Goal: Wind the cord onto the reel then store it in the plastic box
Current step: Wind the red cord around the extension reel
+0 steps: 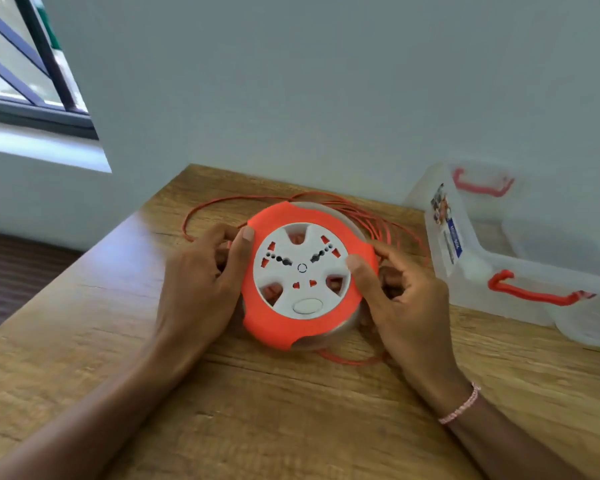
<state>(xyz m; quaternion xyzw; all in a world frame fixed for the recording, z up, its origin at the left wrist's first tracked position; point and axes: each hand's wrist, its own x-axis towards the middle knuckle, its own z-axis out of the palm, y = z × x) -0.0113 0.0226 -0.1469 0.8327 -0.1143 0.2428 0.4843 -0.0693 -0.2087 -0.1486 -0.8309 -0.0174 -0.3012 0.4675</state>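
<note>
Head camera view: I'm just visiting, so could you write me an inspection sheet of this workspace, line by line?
Surface: wooden table, grain visible.
Job's things: orange-and-white reel lying flat mid-table; clear plastic box with red handles at the right, by the wall.
Clutter: nothing seen.
Hands: left hand and right hand grip the reel's opposite edges, thumbs on top; bracelet on the right wrist.
Cables: orange cord lies in loose loops on the table behind and right of the reel.
Surroundings: plain wall; window at upper left.
</note>
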